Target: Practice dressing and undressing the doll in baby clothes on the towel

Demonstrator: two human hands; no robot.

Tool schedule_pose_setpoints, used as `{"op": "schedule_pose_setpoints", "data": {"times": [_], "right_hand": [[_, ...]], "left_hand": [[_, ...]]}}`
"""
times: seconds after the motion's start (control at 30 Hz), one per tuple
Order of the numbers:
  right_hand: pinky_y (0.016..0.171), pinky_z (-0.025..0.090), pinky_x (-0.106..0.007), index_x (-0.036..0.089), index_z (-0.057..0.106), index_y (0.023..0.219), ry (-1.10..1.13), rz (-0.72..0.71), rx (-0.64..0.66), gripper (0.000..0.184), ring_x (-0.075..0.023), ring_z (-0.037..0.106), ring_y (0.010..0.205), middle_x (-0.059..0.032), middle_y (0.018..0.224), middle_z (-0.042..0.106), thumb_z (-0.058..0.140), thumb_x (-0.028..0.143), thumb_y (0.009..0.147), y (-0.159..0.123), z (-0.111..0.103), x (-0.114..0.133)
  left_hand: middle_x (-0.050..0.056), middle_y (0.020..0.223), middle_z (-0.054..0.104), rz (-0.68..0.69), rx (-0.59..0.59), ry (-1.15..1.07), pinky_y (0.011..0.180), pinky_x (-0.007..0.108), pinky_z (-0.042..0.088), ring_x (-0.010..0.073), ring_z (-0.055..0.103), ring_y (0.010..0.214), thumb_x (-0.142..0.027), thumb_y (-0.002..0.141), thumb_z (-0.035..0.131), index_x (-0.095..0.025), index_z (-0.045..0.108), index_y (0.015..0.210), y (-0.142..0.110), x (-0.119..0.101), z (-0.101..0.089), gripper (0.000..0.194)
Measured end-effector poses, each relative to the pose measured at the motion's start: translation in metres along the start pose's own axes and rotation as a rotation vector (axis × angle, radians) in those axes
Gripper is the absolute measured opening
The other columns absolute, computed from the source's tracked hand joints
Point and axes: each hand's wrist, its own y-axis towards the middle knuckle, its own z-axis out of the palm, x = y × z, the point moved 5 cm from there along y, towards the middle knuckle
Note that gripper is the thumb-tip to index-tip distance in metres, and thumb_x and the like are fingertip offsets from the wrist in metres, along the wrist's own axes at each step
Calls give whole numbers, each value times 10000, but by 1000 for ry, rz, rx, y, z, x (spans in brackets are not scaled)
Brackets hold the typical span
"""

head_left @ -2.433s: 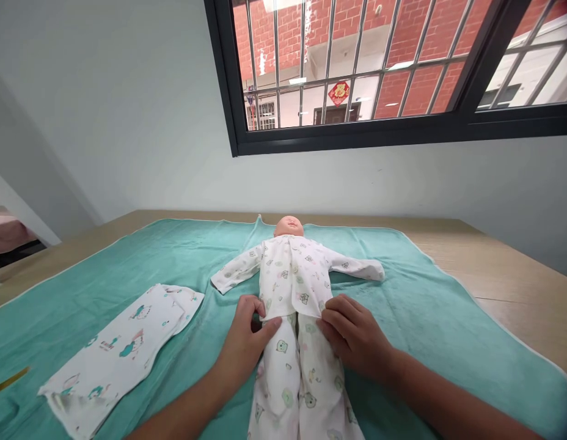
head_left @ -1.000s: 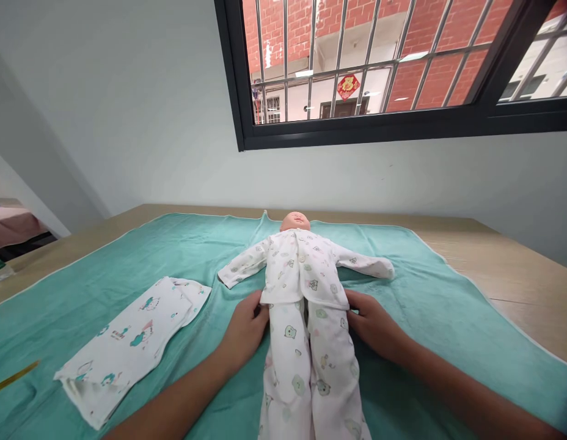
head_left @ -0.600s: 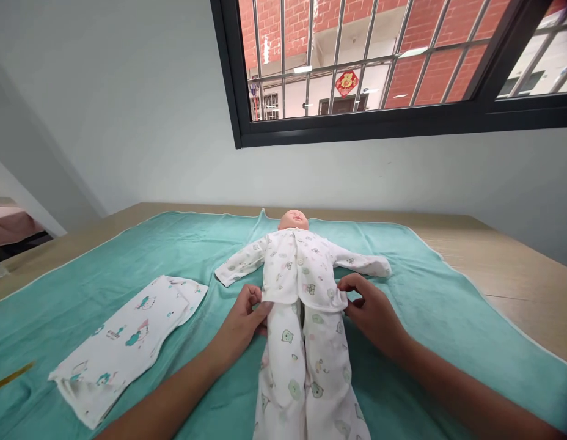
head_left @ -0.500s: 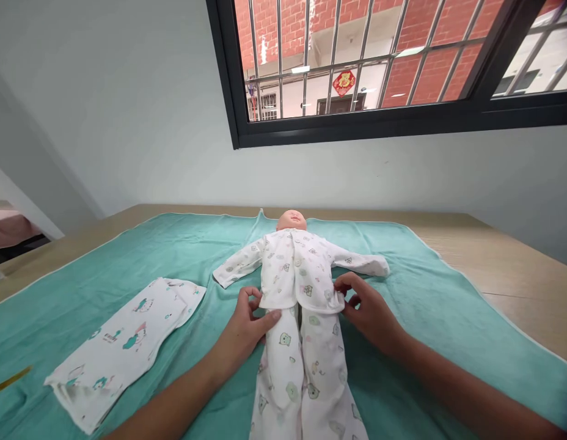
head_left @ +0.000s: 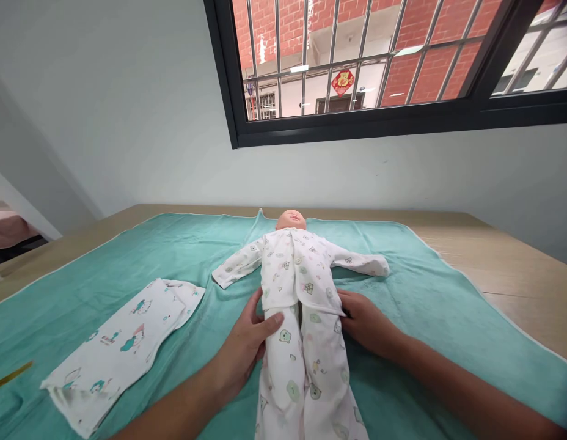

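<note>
A baby doll lies on its back, dressed in a white printed shirt and matching pants. My left hand is closed around the doll's hip on the left, thumb on the front of the pants just under the shirt hem, the other fingers along the side and partly hidden. At the opposite hip, my right hand holds the doll's side by the shirt's hem corner; its fingertips are tucked out of sight. Both shirt sleeves stretch outward, and the front edges part slightly at the bottom.
A folded white printed garment rests to the left on the teal blanket. Near the left edge is a thin yellow strip. The blanket covers a wooden surface against a wall with a barred window.
My right hand has gone from pinching the shirt's hem corner to reaching in against the doll's side. My left fingers have slid further around the hip. The doll stays in place.
</note>
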Motion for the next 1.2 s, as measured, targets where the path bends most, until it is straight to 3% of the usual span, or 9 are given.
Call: {"op": "schedule_pose_setpoints", "data": {"times": [0.17,0.33,0.47,0.67,0.87,1.0,1.1,1.2], "right_hand": [[702,485,-273,200,691,801,-37,-157,-33,167,-187,639,803,-53,951,684,538,167,857,-3,-6,2],[615,435,-265,195,617,739,-195,-255,-131,213,-177,584,697,-59,781,628,495,232,908,-8,-9,5],[547,332,-244,189,524,704,-169,-224,-64,206,-122,443,567,-1,663,534,465,202,900,-9,-5,6],[536,283,-235,191,421,690,-130,-246,21,245,-95,358,541,31,623,458,428,213,934,-12,-2,10],[587,374,-248,199,484,845,-365,-520,-281,81,-132,490,683,-37,832,584,520,143,891,-20,-7,34],[676,476,-283,195,507,1068,-438,-515,-424,190,-177,574,842,-84,983,611,574,153,895,-23,-5,41],[721,504,-312,199,522,1141,-497,-492,-470,244,-201,591,907,-96,1023,616,574,152,907,-22,-7,42],[719,499,-316,205,559,1060,-513,-552,-424,180,-180,569,837,-67,945,628,569,114,905,-22,-5,44]], "left_hand": [[72,1255,661,24,-2,-31,915,432,556,283,667,1093,-359,797,760,-397,156,1544,0,-3,0,961],[85,1248,663,46,-31,-13,868,413,571,281,679,1060,-390,797,753,-357,317,1480,1,-4,-5,812],[107,1190,682,52,-66,7,822,411,580,275,695,996,-442,781,753,-266,485,1305,2,-3,-6,614],[88,1028,709,55,-73,35,794,397,568,252,701,906,-472,777,739,-215,539,1114,4,-6,-2,468],[74,1033,692,83,-58,77,781,344,540,216,675,889,-478,776,736,-203,542,1021,5,-7,-1,417],[71,1020,681,89,-113,195,782,341,526,221,659,902,-508,777,718,-190,553,1017,7,-6,-8,431],[66,981,686,119,-176,362,755,333,518,228,650,892,-525,773,711,-176,561,1001,9,-9,-16,444],[52,956,698,146,-171,443,727,324,512,228,653,864,-525,770,709,-179,564,1033,13,-10,-21,458]]}}
